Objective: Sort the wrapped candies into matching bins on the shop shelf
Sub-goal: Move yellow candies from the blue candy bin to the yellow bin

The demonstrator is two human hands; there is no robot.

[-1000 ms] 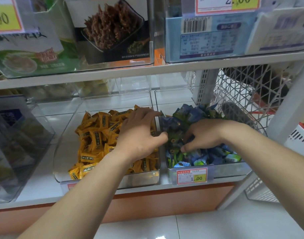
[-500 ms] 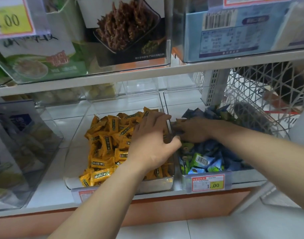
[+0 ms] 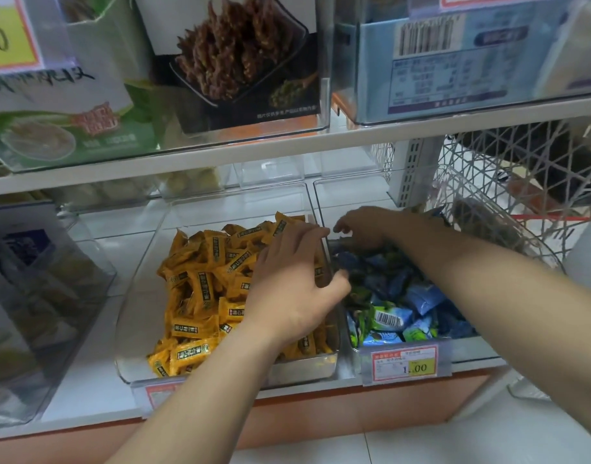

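Note:
Yellow wrapped candies (image 3: 203, 289) fill the left clear bin (image 3: 136, 329). Blue and green wrapped candies (image 3: 398, 306) fill the right clear bin (image 3: 471, 353). My left hand (image 3: 294, 283) lies over the right side of the yellow pile. Its fingers reach fairly straight toward the wall between the bins, and its thumb sticks out over the blue side. My right hand (image 3: 364, 229) is at the back left corner of the blue bin. Its fingers curl down onto dark blue candies there; what they hold is hidden.
A price tag (image 3: 404, 365) marked 1.00 hangs on the blue bin's front. A white wire basket (image 3: 508, 182) stands to the right. Clear boxes (image 3: 36, 296) stand to the left. The upper shelf edge (image 3: 287, 149) with snack boxes hangs close above.
My right hand has moved from the middle of the blue pile to its back left corner. The left hand has stayed over the yellow candies. The camera has moved closer.

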